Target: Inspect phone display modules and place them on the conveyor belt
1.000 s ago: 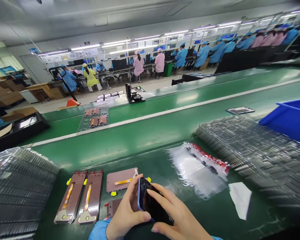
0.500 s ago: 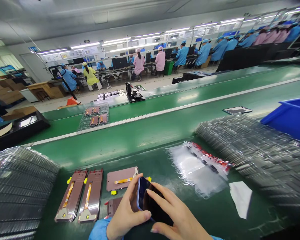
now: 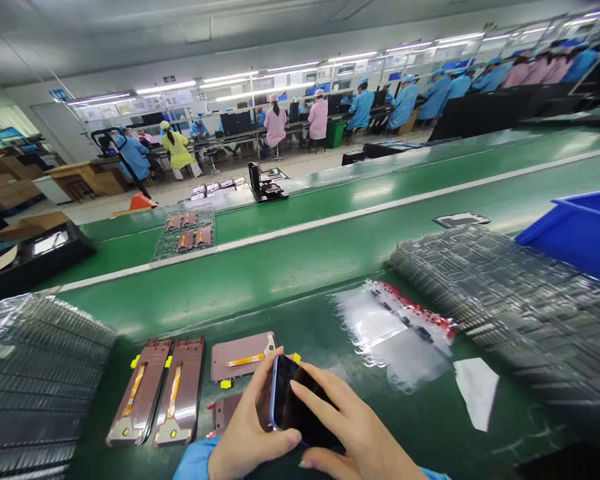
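A dark-screened smartphone (image 3: 297,408) with a blue edge is tilted between my two hands, low in the head view. My left hand (image 3: 250,420) grips its left side, thumb along the near edge. My right hand (image 3: 350,420) lies over the right part, with fingers on the screen and the thumb close to the near edge. Just behind the left fingers lies a brown phone display panel (image 3: 240,353) with an orange ribbon cable and yellow tab. Another panel (image 3: 225,413) is partly hidden by my left hand. Two stacks of such panels (image 3: 140,393) (image 3: 183,390) lie further left.
Clear plastic trays are stacked at left (image 3: 35,387) and right (image 3: 485,300). Clear film pieces with red tabs (image 3: 387,333) and a white cloth (image 3: 476,392) lie right of my hands. Beyond runs a green conveyor belt (image 3: 300,250); a blue bin (image 3: 575,230) stands at right.
The whole view has shifted slightly. My hands keep the same hold on the smartphone, whose tilt differs only a little.
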`<action>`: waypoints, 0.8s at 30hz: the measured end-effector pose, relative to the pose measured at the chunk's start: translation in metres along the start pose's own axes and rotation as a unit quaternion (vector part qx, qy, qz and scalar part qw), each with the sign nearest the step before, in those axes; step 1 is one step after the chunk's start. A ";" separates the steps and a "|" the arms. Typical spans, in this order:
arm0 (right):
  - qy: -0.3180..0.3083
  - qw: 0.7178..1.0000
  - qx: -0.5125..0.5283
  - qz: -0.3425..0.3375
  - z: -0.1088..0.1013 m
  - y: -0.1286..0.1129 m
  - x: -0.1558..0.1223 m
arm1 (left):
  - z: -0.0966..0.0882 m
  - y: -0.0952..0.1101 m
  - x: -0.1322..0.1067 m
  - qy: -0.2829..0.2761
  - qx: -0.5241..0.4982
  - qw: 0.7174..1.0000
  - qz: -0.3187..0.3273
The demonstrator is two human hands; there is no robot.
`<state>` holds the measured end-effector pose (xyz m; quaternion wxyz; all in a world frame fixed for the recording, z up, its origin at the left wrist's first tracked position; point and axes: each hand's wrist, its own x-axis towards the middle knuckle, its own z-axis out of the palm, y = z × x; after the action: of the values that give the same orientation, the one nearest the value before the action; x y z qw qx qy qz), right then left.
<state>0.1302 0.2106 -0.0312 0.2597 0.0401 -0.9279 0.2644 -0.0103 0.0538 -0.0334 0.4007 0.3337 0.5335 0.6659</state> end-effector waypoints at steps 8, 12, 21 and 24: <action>-0.010 1.000 0.012 0.012 -0.004 -0.003 0.000 | 0.003 0.006 -0.001 -0.024 -0.033 0.999 -0.002; 0.001 1.000 0.024 0.004 -0.006 -0.004 0.000 | 0.003 0.006 -0.003 -0.030 -0.049 0.998 -0.011; -0.009 1.000 0.004 -0.019 -0.008 -0.006 0.000 | -0.001 -0.001 -0.007 -0.038 -0.057 0.998 -0.002; -0.009 1.000 -0.011 -0.023 -0.011 -0.008 0.003 | -0.003 -0.003 -0.008 -0.043 -0.070 0.997 -0.003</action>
<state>0.1346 0.2093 -0.0184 0.2577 0.0605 -0.9319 0.2480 -0.0086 0.0457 -0.0367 0.4480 0.3316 0.4683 0.6856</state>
